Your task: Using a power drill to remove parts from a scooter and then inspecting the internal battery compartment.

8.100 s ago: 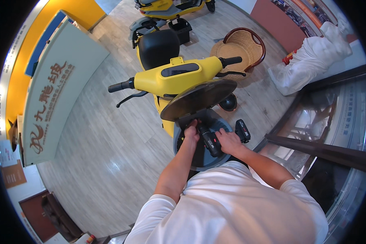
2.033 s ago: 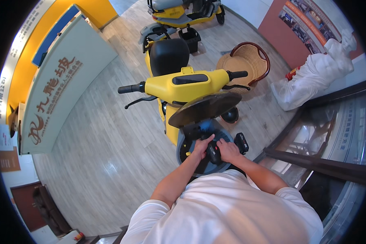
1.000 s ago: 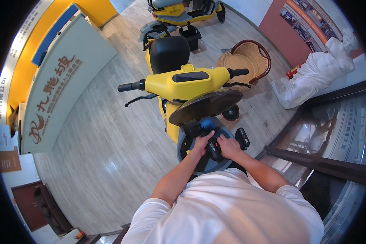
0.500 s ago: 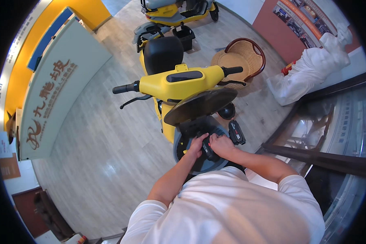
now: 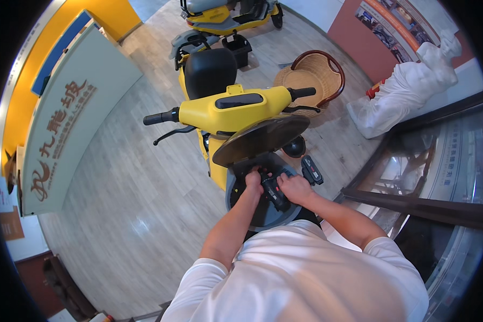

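Note:
In front of me is a yellow scooter [image 5: 241,110] with a round grey front basket [image 5: 234,203]; its dark smoky lid [image 5: 260,140] stands raised. My right hand [image 5: 297,189] is wrapped round the handle of a black cordless drill [image 5: 275,194] lying sideways over the basket. The drill's battery pack [image 5: 312,170] sticks out to the right of that hand, and its nose points forward into the basket. Just left of the drill's nose, my left hand [image 5: 253,182] reaches in with its fingers curled together. What lies at those fingertips is too dark to make out.
A wicker basket chair [image 5: 311,80] stands beyond the right handlebar, with a black round object [image 5: 294,146] nearer. Another yellow scooter [image 5: 231,19] is parked farther off. A white statue [image 5: 408,88] stands at right, and a pale curved counter [image 5: 80,118] at left.
My left hand has moved off the drill's front, a little forward and left, deeper into the basket. The drill shows more of its body; my right hand still grips it.

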A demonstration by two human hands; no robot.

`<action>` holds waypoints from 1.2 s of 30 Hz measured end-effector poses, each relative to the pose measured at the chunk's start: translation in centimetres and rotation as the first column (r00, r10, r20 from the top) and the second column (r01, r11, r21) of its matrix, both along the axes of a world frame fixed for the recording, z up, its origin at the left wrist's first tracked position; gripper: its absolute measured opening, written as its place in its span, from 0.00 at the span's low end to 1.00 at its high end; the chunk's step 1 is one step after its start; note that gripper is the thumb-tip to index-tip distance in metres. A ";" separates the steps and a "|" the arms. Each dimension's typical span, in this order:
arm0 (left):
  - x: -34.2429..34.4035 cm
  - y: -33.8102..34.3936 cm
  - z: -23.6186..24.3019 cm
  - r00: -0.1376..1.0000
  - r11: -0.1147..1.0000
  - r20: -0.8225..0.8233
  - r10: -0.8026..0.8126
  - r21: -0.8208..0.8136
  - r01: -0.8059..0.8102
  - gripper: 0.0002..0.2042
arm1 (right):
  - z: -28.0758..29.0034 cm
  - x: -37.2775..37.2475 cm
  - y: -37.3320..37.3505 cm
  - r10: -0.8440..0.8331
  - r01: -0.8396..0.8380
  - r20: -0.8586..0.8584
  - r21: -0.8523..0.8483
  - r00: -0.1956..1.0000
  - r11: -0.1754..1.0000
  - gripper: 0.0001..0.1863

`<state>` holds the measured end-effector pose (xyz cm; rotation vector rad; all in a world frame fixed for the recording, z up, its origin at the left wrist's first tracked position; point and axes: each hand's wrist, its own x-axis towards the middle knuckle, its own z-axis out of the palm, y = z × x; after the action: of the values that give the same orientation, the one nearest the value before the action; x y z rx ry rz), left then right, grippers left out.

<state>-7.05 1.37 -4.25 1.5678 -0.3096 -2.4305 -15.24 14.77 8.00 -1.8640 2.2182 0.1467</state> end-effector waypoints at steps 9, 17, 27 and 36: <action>0.4 -0.4 -0.9 0.997 0.995 0.026 -0.070 -0.066 0.072 0.12 | -0.2 2.7 -0.7 0.014 -0.011 -0.078 0.033 0.997 0.999 0.12; -0.2 -0.1 -1.1 0.991 0.990 0.092 -0.097 -0.093 0.105 0.11 | 0.3 1.3 -0.7 0.007 -0.008 0.001 0.038 1.000 0.999 0.11; 1.1 2.3 1.2 0.996 0.984 0.060 -0.063 -0.161 0.072 0.12 | 0.9 -0.6 1.0 -0.079 0.037 0.185 0.219 0.980 0.975 0.21; 6.4 -1.1 -0.6 0.744 0.714 0.372 -0.556 -0.245 0.656 0.18 | 1.6 -5.7 9.9 -0.273 0.362 0.593 -0.034 0.758 0.931 0.21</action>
<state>-0.69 0.23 -4.82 1.8195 -1.4673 -2.3451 -20.97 24.67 9.59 -1.3008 2.0795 -0.5901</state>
